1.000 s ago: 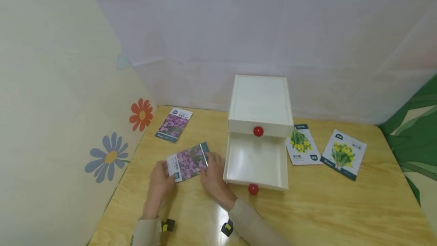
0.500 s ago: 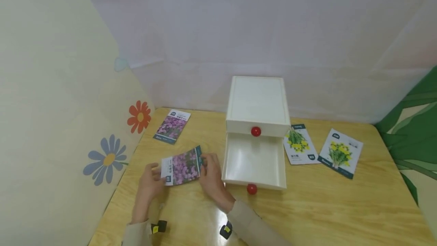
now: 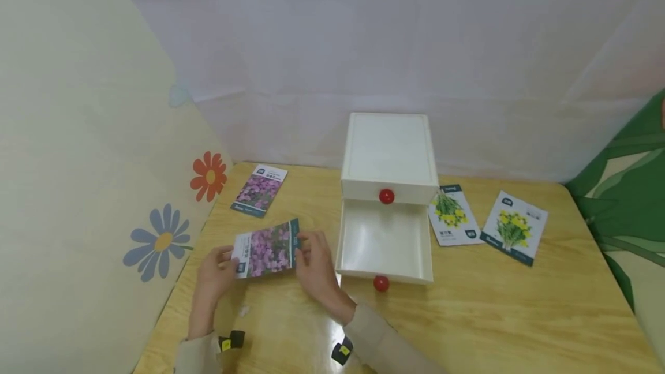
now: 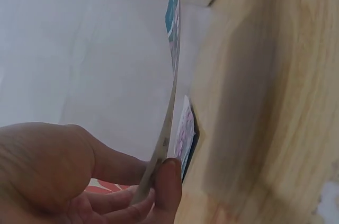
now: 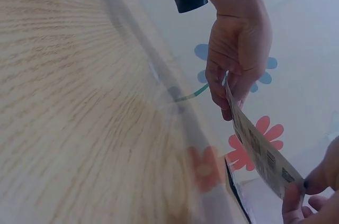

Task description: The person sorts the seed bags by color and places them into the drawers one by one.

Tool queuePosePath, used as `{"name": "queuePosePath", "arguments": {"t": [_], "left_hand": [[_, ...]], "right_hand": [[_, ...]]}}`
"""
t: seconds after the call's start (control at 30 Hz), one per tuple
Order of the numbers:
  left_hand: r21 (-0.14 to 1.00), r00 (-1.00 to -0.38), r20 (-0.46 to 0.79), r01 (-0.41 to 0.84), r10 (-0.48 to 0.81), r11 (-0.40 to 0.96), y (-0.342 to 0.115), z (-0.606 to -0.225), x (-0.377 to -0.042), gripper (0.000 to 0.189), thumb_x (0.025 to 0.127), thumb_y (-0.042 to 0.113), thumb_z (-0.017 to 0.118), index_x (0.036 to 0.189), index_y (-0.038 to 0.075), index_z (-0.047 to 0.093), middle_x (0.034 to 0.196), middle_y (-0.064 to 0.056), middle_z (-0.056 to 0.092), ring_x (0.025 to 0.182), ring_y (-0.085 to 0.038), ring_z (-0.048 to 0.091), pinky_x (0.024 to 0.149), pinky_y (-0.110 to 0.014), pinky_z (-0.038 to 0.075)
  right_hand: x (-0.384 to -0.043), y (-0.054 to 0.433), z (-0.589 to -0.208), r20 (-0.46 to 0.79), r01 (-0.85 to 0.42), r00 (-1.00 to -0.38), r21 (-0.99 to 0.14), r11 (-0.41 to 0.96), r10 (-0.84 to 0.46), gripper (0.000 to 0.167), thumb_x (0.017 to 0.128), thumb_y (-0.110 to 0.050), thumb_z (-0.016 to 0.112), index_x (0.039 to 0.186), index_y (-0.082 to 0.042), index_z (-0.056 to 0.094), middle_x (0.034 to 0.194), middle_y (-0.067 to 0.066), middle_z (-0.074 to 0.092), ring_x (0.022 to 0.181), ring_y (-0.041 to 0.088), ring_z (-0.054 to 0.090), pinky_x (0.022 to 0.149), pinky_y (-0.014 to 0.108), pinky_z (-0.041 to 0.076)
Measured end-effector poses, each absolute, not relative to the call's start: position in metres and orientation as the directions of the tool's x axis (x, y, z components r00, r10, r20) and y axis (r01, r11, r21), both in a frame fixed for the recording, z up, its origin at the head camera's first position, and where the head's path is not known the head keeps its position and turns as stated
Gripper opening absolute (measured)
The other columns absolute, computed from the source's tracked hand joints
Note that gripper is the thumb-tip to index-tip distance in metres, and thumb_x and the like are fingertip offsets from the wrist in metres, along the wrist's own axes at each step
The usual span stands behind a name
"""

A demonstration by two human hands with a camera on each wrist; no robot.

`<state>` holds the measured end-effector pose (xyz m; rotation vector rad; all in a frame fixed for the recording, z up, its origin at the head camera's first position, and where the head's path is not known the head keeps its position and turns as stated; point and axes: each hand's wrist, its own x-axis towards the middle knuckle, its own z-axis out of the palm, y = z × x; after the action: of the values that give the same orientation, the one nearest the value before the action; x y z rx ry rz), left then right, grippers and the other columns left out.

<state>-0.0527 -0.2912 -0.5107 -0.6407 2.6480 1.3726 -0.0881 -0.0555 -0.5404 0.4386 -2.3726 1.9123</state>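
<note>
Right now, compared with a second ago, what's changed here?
The rectangular packet picturing purple flowers has shifted slightly left, away from the white boxy drawer cabinet, with the left hand and right hand both holding it; neither let go. The cabinet, its open lower drawer, the other purple-flower packet and the two white packets picturing yellow flowers stayed put.

On the wood-grain table (image 3: 519, 316), a white two-drawer cabinet (image 3: 389, 148), its lower drawer (image 3: 385, 241) pulled out, is set; a purple-flowered packet (image 3: 258, 191) is laid to its left; two yellow-flowered packets (image 3: 454, 215) (image 3: 514, 228) are laid to its right.
</note>
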Motion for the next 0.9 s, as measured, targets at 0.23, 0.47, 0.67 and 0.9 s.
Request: {"name": "queuePosePath", "arguments": {"t": [0.23,0.47,0.67,0.9], "left_hand": [[0.791,-0.902,-0.278,-0.41,-0.331,0.453,-0.293,-0.502,-0.054,0.046,0.109,0.012,0.054,0.151,-0.004,0.047,0.148,-0.034,0.056,0.129,-0.047,0.063,0.08,-0.021,0.057],[0.796,-0.896,-0.28,-0.417,-0.345,0.438,-0.296,-0.49,-0.05,0.047,0.109,0.017,0.056,0.152,0.0,0.049,0.149,-0.031,0.056,0.128,-0.041,0.064,0.074,-0.015,0.054],[0.803,-0.9,-0.269,-0.406,-0.342,0.437,-0.299,-0.478,-0.047,0.049,0.11,0.021,0.058,0.154,0.001,0.049,0.15,-0.028,0.057,0.116,-0.023,0.067,0.076,-0.013,0.055],[0.824,-0.908,-0.277,-0.392,-0.313,0.409,-0.297,-0.467,-0.05,0.049,0.11,0.024,0.059,0.152,0.0,0.05,0.148,-0.026,0.059,0.095,0.0,0.063,0.077,-0.015,0.056]], "right_hand": [[-0.087,-0.053,-0.528,0.216,-0.246,-0.959,-0.955,0.164,-0.183,0.034,0.098,0.008,0.063,0.131,0.002,0.06,0.123,0.016,0.059,0.092,0.018,0.067,0.079,0.024,0.064],[-0.082,-0.051,-0.513,0.25,-0.275,-0.954,-0.95,0.147,-0.167,0.03,0.098,0.007,0.063,0.129,0.002,0.062,0.124,0.017,0.059,0.094,0.022,0.068,0.082,0.024,0.064],[-0.076,-0.048,-0.498,0.254,-0.272,-0.941,-0.961,0.052,-0.222,0.032,0.101,0.006,0.061,0.133,0.002,0.059,0.128,0.018,0.06,0.101,0.027,0.07,0.091,0.026,0.064],[-0.072,-0.038,-0.485,0.217,-0.222,-0.946,-0.975,-0.007,-0.239,0.039,0.102,0.003,0.061,0.14,0.0,0.055,0.128,0.018,0.062,0.1,0.026,0.071,0.092,0.026,0.064]]}}
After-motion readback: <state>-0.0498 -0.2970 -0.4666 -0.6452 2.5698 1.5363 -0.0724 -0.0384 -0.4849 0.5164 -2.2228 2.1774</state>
